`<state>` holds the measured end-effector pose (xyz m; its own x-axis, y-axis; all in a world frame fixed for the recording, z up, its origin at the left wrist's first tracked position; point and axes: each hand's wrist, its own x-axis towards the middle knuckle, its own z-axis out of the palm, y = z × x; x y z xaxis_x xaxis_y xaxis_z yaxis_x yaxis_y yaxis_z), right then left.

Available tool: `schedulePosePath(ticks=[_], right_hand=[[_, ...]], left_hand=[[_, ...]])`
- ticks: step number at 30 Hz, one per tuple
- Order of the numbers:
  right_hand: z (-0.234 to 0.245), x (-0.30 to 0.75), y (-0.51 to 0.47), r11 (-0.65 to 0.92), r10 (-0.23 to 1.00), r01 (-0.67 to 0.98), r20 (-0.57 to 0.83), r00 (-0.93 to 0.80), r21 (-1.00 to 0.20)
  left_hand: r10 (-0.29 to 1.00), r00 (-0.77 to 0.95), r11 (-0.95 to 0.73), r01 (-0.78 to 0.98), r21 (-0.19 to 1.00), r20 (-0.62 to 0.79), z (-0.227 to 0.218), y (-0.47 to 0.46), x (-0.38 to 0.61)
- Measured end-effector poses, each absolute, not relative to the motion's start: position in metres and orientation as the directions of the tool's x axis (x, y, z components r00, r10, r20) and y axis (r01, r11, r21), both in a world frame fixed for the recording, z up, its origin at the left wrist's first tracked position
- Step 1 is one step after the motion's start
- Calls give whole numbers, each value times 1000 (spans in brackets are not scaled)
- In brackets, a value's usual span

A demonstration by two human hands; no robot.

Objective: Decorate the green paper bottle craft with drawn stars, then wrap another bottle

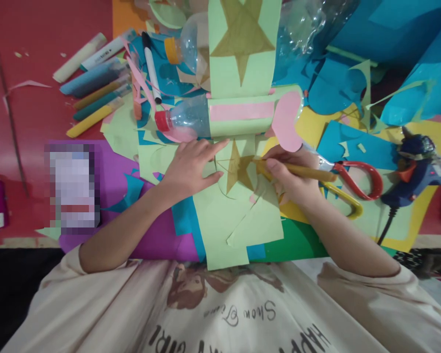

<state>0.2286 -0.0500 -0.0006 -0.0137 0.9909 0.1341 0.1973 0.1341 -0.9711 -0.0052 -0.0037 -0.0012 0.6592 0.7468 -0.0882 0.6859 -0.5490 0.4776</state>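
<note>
Pale-green paper (242,220) bearing a partly coloured brown star (235,171) is lying flat at the near centre of a cluttered red table (22,147), where a person's right hand (294,187) is gripping a slim brown marker (312,172) between thumb and fingers, its tip meeting the star's right side. Fingers spread and holding nothing, the left hand (191,166) is resting at the star's left. Just beyond, a clear plastic bottle with a red cap and a green-and-pink paper wrap (238,113) is lying sideways; scissors with red and yellow handles (342,169) and a dark-blue glue gun (413,181) are resting to the right, while assorted felt markers (99,94) are crowding the far left
</note>
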Motion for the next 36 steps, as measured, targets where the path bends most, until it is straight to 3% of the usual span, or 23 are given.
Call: schedulePosePath(ticks=[8, 12, 36], right_hand=[[11, 218, -50, 131, 972, 330, 55, -229, -935], [9, 208, -46, 68, 972, 317, -9, -235, -946], [7, 199, -39, 66, 952, 354, -47, -302, -933]], left_hand=[[740, 667, -563, 685, 462, -88, -5, -4, -4], [747, 659, -553, 690, 467, -89, -6, -4, -4], [744, 661, -557, 695, 455, -99, -1, -6, -3]])
